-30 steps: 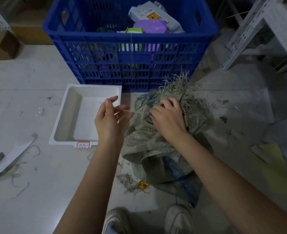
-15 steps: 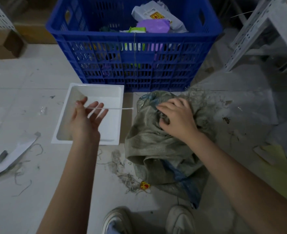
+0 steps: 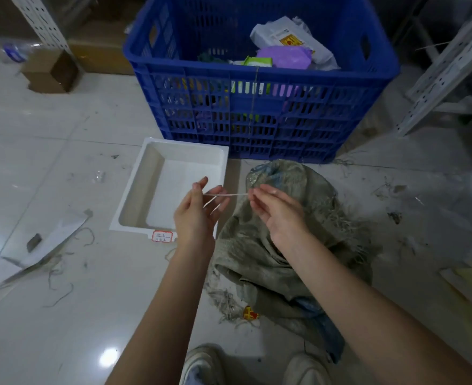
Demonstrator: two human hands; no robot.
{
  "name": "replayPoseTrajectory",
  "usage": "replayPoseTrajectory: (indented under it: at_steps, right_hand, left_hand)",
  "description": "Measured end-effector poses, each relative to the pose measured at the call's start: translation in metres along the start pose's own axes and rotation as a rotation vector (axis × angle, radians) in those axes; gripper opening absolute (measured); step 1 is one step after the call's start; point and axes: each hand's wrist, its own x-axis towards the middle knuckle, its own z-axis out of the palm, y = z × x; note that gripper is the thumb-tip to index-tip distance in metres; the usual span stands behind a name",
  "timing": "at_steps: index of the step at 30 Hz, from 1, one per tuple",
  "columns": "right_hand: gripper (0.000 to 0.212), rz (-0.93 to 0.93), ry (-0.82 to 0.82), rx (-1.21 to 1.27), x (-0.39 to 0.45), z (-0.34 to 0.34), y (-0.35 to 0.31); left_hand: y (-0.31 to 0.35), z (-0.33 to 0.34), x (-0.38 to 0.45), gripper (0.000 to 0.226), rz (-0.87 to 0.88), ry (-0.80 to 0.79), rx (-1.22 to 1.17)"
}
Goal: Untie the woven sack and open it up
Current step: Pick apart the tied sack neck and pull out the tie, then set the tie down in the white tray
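Note:
A crumpled grey-green woven sack (image 3: 279, 262) with frayed edges lies on the floor in front of my feet. A thin pale string (image 3: 226, 194) stretches level between my two hands, just above the sack's left top. My left hand (image 3: 198, 215) pinches the string's left end between thumb and finger, the other fingers spread. My right hand (image 3: 279, 215) pinches the right end, hovering over the sack's upper part. The sack's mouth is bunched and partly hidden under my right hand.
A white plastic tray (image 3: 134, 201) sits left of the sack. A blue slatted crate (image 3: 257, 112) holding packets stands behind. White perforated shelving (image 3: 448, 68) is at the right, a cardboard box (image 3: 51, 73) at far left. Loose fibres and paper scraps litter the floor.
My right hand lifted off the sack and took the string's right end. My left hand moved right, toward the sack. The string is now held taut between both hands.

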Motion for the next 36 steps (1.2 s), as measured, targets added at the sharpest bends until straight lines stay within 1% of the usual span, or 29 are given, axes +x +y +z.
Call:
replayPoseTrajectory:
  at_steps: [1, 2, 4, 6, 9, 13, 15, 17, 19, 20, 22, 23, 24, 26, 27, 28, 30, 33, 36]
  right_hand:
    - [0.009, 0.012, 0.014, 0.035, 0.003, 0.006, 0.001]
    - [0.008, 0.018, 0.032, 0.017, 0.006, 0.012, 0.003]
    - [0.012, 0.018, 0.085, -0.133, 0.014, 0.025, 0.010]
    - [0.010, 0.022, 0.119, -0.261, 0.022, 0.040, 0.020]
    - [0.007, 0.037, 0.106, -0.359, 0.039, 0.063, 0.036]
    - [0.013, -0.040, 0.092, -0.523, 0.065, 0.087, 0.058]
    - [0.015, -0.079, 0.077, -0.643, 0.080, 0.093, 0.071]
    - [0.015, -0.140, 0.041, -0.834, 0.096, 0.095, 0.086]
    - [0.014, -0.231, -0.054, -1.083, 0.110, 0.096, 0.099]
    - [0.020, -0.271, -0.103, -1.211, 0.116, 0.095, 0.106]
    - [0.039, -0.316, -0.164, -1.441, 0.129, 0.092, 0.119]
    - [0.043, -0.328, -0.192, -1.542, 0.135, 0.090, 0.125]
    - [0.040, -0.342, -0.229, -1.645, 0.140, 0.089, 0.129]
    - [0.021, -0.356, -0.318, -1.897, 0.145, 0.091, 0.134]
    - [0.017, -0.386, -0.347, -2.014, 0.145, 0.092, 0.134]
    - [0.021, -0.426, -0.361, -2.121, 0.146, 0.092, 0.135]
    - [0.028, -0.474, -0.371, -2.274, 0.149, 0.088, 0.138]
    - [0.028, -0.484, -0.380, -2.377, 0.150, 0.083, 0.140]
    - [0.028, -0.608, -0.419, -2.549, 0.147, 0.078, 0.133]
  left_hand:
    - [0.001, -0.002, 0.002, 0.029, -0.018, -0.003, -0.004]
    - [0.001, -0.005, 0.005, 0.029, -0.032, 0.003, -0.011]
    - [0.005, -0.011, 0.012, 0.029, -0.056, 0.035, -0.037]
    - [0.010, -0.019, 0.021, 0.026, -0.065, 0.074, -0.040]
    - [0.017, -0.034, 0.043, 0.024, -0.045, 0.140, 0.037]
    - [0.016, -0.056, 0.081, 0.023, -0.058, 0.174, 0.140]
    - [0.010, -0.067, 0.100, 0.024, -0.066, 0.175, 0.226]
    - [0.003, -0.078, 0.118, 0.025, -0.080, 0.190, 0.334]
    - [-0.006, -0.087, 0.134, 0.027, -0.089, 0.200, 0.479]
    - [-0.011, -0.089, 0.141, 0.028, -0.091, 0.193, 0.570]
    - [-0.020, -0.094, 0.153, 0.029, -0.112, 0.162, 0.761]
    - [-0.025, -0.097, 0.161, 0.029, -0.130, 0.145, 0.861]
    - [-0.030, -0.099, 0.167, 0.029, -0.139, 0.128, 0.971]
    - [-0.038, -0.104, 0.179, 0.029, -0.151, 0.066, 1.249]
    - [-0.042, -0.107, 0.184, 0.028, -0.160, 0.036, 1.382]
    - [-0.046, -0.109, 0.188, 0.026, -0.167, 0.018, 1.492]
    - [-0.047, -0.112, 0.191, 0.024, -0.181, 0.000, 1.609]
    - [-0.045, -0.108, 0.190, 0.026, -0.195, 0.012, 1.683]
    - [-0.041, -0.101, 0.188, 0.027, -0.152, 0.059, 1.836]
